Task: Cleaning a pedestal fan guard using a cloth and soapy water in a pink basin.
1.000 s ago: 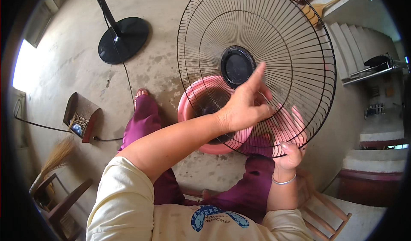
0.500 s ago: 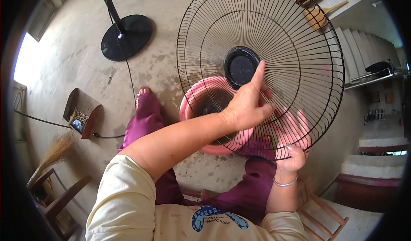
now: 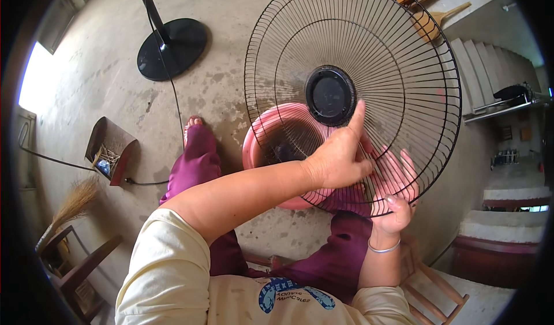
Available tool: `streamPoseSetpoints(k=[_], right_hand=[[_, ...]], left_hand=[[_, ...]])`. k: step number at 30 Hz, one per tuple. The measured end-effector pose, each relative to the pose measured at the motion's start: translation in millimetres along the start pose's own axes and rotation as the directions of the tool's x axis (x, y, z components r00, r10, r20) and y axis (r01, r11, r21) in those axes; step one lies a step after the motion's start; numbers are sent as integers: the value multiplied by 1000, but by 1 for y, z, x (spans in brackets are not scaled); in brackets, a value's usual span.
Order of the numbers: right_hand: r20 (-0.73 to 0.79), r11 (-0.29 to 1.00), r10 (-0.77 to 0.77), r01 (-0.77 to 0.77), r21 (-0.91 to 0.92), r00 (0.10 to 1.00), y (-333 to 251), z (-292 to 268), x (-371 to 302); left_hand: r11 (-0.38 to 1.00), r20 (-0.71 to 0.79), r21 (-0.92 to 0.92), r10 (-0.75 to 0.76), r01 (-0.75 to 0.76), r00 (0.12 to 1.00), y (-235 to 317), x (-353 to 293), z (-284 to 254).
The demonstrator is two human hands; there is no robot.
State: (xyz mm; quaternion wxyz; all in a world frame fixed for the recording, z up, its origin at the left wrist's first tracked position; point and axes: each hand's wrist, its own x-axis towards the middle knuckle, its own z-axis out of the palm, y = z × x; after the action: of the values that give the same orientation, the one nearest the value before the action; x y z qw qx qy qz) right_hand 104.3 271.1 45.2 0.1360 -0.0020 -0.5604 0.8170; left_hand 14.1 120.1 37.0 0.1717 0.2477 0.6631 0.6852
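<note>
A round black wire fan grille [image 3: 276, 71] stands tilted before me, with a dark disc [image 3: 330, 96] at its middle. My right hand [image 3: 398, 189], a silver bangle on its wrist, grips the grille's lower right rim; the thumb is on the near side and the fingers show behind the wires. Reaching across, my left hand [image 3: 340, 159] lies against the wires just below the disc. Its index finger is stretched out and the thumb stands apart; the other fingers are partly hidden. Behind the grille, a pink basin [image 3: 249, 152] sits on the floor, with something dark inside.
A black fan stand with a round base [image 3: 173, 51] and cord stands at the far left. Nearer are a dustpan [image 3: 124, 152] holding litter, a straw broom [image 3: 72, 206] and a wooden chair [image 3: 86, 267]. A wooden stool [image 3: 435, 284] is at my right; stairs [image 3: 485, 71] rise far right.
My left hand has slid down and slightly right over the wires. The grille has tilted or shifted slightly, its middle disc now a little lower and further right. My right hand keeps its hold.
</note>
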Motion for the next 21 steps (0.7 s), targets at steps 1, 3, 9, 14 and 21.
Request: streamPoseSetpoints(k=[1, 3, 9, 14, 21], right_hand=[[-21, 1000, -1, 1, 23, 1000, 0, -1, 0], [-14, 1000, -10, 10, 12, 1000, -1, 2, 0], [42, 998, -25, 27, -65, 999, -2, 2, 0], [11, 1000, -11, 12, -22, 1000, -5, -1, 1], [121, 996, -85, 87, -13, 989, -6, -16, -7]], left_hand=[[1000, 1, 28, 6, -6, 1000, 1, 0, 0], [991, -43, 131, 31, -25, 999, 1, 4, -5], [945, -168, 315, 145, -86, 975, -11, 6, -6], [748, -165, 607, 449, -268, 878, -22, 18, -24], [705, -367, 703, 478, -99, 798, -15, 21, -44]])
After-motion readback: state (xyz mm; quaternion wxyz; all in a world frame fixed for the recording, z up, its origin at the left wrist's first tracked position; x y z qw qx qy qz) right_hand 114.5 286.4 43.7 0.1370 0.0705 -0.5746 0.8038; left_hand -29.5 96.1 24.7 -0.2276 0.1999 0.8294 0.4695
